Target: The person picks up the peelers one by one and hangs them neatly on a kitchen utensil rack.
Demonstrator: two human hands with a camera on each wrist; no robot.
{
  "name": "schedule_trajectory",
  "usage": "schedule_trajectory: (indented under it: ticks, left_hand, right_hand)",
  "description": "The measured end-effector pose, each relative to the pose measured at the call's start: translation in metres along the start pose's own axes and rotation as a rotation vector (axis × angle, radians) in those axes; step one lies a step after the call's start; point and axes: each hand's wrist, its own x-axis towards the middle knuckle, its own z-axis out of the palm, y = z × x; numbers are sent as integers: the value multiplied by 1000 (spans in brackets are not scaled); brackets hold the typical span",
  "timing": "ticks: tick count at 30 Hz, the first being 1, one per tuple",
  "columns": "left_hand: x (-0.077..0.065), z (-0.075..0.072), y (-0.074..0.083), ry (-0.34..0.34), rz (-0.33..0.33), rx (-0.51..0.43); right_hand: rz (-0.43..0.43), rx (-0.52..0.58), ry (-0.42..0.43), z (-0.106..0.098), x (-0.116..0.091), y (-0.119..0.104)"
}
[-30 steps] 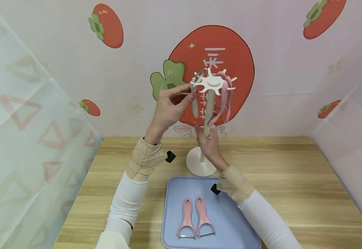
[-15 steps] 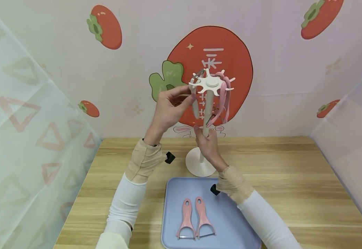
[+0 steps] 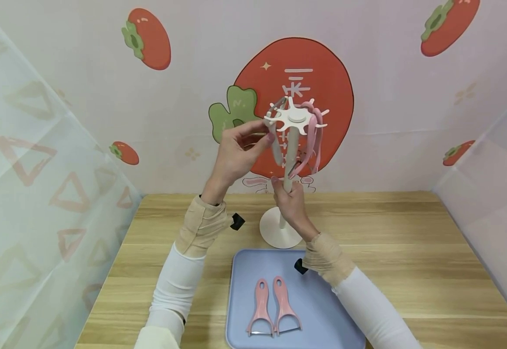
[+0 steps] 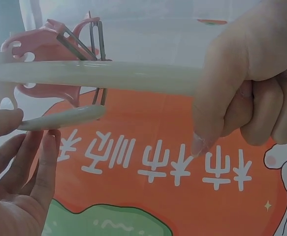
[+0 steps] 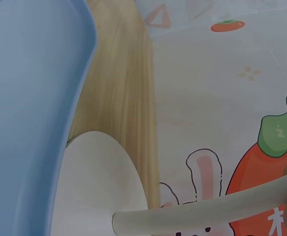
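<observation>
A white rotating utensil rack with several hooks tops an upright pole on a round base. My left hand pinches a white peeler at the left hooks; its handle points down and a metal strip shows near the top. In the left wrist view, the handle lies between thumb and fingers. My right hand grips the pole below the hooks, thumb along it. Pink peelers hang on the rack's right side, blades down. Exactly how the white peeler meets the hook is hidden.
A blue tray lies on the wooden table in front of the rack base. Two pink peelers lie side by side in it. A printed backdrop stands close behind the rack.
The lower end of the white peeler's handle has swung slightly right, towards the pole. Both hands stay nearly in place, and the head view has shifted a little.
</observation>
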Motion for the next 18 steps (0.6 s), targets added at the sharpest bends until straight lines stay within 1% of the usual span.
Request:
schedule_trajectory:
  ticks: [7, 13, 18]
  left_hand:
    - [-4, -3, -2, -4, -31, 24]
    - [-10, -5, -1, -38, -66, 37]
    - [-16, -6, -1, -52, -71, 48]
  right_hand:
    - [-21, 4, 4, 1, -2, 1]
    - [-26, 5, 2, 1, -2, 2]
    - [-37, 7, 8, 1, 0, 2]
